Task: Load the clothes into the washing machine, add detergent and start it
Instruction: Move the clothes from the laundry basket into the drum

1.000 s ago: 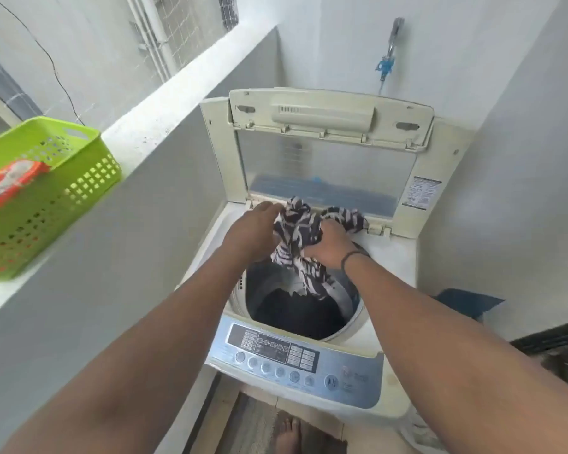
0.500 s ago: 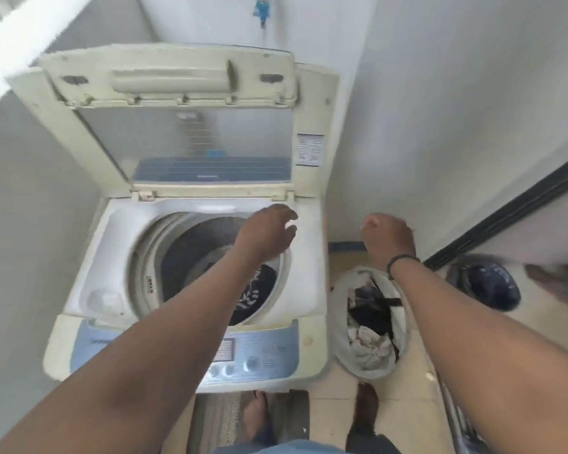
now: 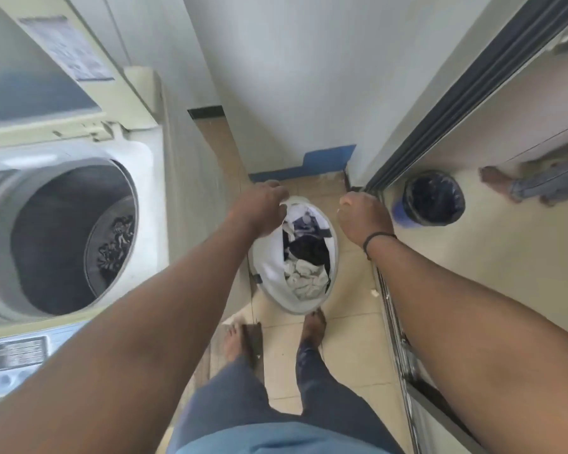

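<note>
The top-loading washing machine (image 3: pixel 145 204) stands at the left with its lid up. A black-and-white patterned garment (image 3: pixel 117 244) lies at the bottom of its drum. On the floor to the right sits a white laundry bag (image 3: pixel 269 267) holding dark and white clothes (image 3: pixel 305 257). My left hand (image 3: pixel 259 208) hangs over the bag's upper left rim, fingers curled down; whether it touches the rim is unclear. My right hand (image 3: pixel 363 214), with a dark wristband, hovers just right of the bag with loosely curled fingers and nothing in it.
A white wall rises behind the bag. A sliding door track (image 3: pixel 394 322) runs along the right. Beyond it stands a dark bin with a blue base (image 3: pixel 432 198), and another person's bare foot (image 3: pixel 495 181) shows at far right. My own feet (image 3: pixel 312 326) stand just below the bag.
The patterned garment left my hands and now lies in the drum. My view swung right and down, and both hands moved from the machine to the laundry bag on the floor.
</note>
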